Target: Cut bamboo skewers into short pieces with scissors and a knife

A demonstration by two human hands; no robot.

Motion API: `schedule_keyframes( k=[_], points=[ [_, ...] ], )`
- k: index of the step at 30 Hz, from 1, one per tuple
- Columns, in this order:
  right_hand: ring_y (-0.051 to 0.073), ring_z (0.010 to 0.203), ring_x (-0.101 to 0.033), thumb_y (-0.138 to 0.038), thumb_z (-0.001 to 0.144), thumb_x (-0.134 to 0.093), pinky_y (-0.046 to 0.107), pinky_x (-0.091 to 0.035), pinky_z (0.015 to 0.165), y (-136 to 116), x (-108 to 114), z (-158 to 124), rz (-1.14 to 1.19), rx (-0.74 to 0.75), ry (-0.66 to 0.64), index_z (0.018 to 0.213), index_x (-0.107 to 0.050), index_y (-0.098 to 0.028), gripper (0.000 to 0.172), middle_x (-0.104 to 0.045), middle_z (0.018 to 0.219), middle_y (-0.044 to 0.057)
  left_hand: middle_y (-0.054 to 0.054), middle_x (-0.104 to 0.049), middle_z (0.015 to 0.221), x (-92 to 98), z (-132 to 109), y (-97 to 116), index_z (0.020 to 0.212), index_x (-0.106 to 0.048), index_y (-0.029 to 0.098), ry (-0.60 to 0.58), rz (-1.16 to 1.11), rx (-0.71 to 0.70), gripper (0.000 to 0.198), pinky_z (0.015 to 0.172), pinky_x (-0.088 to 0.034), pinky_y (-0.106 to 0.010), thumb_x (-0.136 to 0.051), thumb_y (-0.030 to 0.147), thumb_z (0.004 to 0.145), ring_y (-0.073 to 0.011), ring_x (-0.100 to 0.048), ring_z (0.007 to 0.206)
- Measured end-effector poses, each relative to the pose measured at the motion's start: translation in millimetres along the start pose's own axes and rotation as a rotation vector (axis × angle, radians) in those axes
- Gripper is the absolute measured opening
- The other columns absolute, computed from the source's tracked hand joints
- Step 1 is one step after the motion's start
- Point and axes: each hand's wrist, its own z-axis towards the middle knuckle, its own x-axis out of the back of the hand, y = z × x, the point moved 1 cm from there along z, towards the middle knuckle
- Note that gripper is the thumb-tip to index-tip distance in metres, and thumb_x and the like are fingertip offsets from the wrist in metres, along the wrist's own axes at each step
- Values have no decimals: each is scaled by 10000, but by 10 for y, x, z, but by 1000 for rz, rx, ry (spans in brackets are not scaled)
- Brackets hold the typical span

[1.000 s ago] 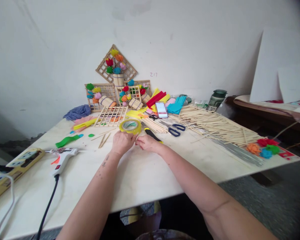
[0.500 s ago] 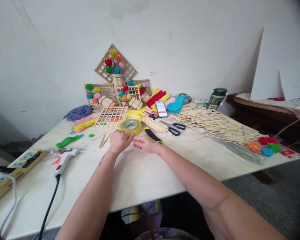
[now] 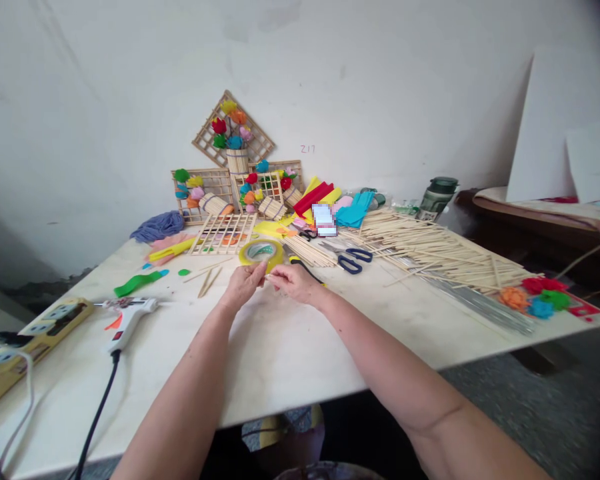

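Observation:
My left hand [image 3: 245, 283] and my right hand [image 3: 296, 283] meet over the middle of the table, fingertips nearly touching. Both are closed in a pinch on something too small to make out. Just behind them lies a roll of yellow tape [image 3: 275, 259]. A black and yellow tool [image 3: 305, 268] rests partly behind my right hand. Scissors with dark blue handles [image 3: 349, 264] lie to the right, beside a bundle of thin sticks [image 3: 310, 251]. A few loose sticks [image 3: 210, 282] are left of my left hand.
At left are a white glue gun [image 3: 130, 322] with a black cord and a power strip [image 3: 55, 333]. Lattice panels [image 3: 225, 233] with paper flowers stand at the back. Many sticks [image 3: 430, 247], wires [image 3: 480, 303] and a dark bottle [image 3: 437, 199] are at right.
My left hand has turned slightly, its fingers now pointing more forward, and my right hand has shifted a little forward. The whole view has moved slightly.

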Motion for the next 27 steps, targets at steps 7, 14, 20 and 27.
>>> schedule_keyframes(
  k=[7, 14, 20, 27],
  points=[
    [115, 668, -479, -348, 776, -492, 238, -381, 627, 80, 46, 35, 130, 12, 379, 672, -563, -163, 224, -522, 695, 10, 10, -471, 585, -103, -41, 133, 665, -525, 150, -192, -419, -126, 305, 539, -341, -216, -437, 422, 770, -85, -397, 554],
    [107, 634, -509, -408, 703, -560, 233, -423, 572, 115, -107, 79, 646, -176, 491, 766, -600, -167, 252, -556, 754, 15, -15, -566, 653, -200, -8, 99, 688, -618, 139, -172, -70, -243, 358, 586, -381, -219, -514, 480, 721, -109, -471, 626],
    [70, 442, -417, -475, 656, -594, 221, -340, 400, 42, -137, 67, 839, -350, 457, 808, -621, -162, 349, -543, 670, -8, -9, -549, 558, -268, 0, 48, 660, -616, 123, -278, -140, -121, 415, 519, -397, -222, -481, 510, 728, -91, -456, 513],
    [98, 482, -460, -494, 602, -633, 236, -386, 441, 18, -169, 50, 934, -403, 408, 834, -634, -155, 411, -517, 572, -23, -6, -552, 565, -304, -1, 36, 656, -605, 120, -200, -193, -93, 368, 538, -408, -224, -542, 482, 688, -86, -460, 521]
  ],
)
